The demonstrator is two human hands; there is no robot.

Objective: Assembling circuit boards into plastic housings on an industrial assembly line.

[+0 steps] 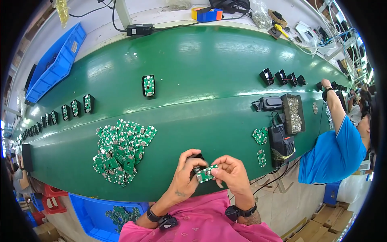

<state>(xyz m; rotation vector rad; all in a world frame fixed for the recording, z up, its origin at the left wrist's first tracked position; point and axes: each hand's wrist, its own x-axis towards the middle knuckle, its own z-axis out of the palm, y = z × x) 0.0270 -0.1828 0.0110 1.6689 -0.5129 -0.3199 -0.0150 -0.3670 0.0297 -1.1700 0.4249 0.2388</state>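
Close to the table's front edge, my left hand is closed round a small black housing, mostly hidden by the fingers. My right hand pinches a green circuit board between thumb and fingers, tilted against the housing's near side. How far the board is inside the housing cannot be made out. A loose heap of green circuit boards lies to the left. Farther back, one black housing with a board in it stands alone. More filled housings form a row at the left.
On the right are a brown tray of small metal parts, a black device with a cable, loose boards and black housings. A co-worker in blue reaches over the table. Blue bins stand far left and below the edge.
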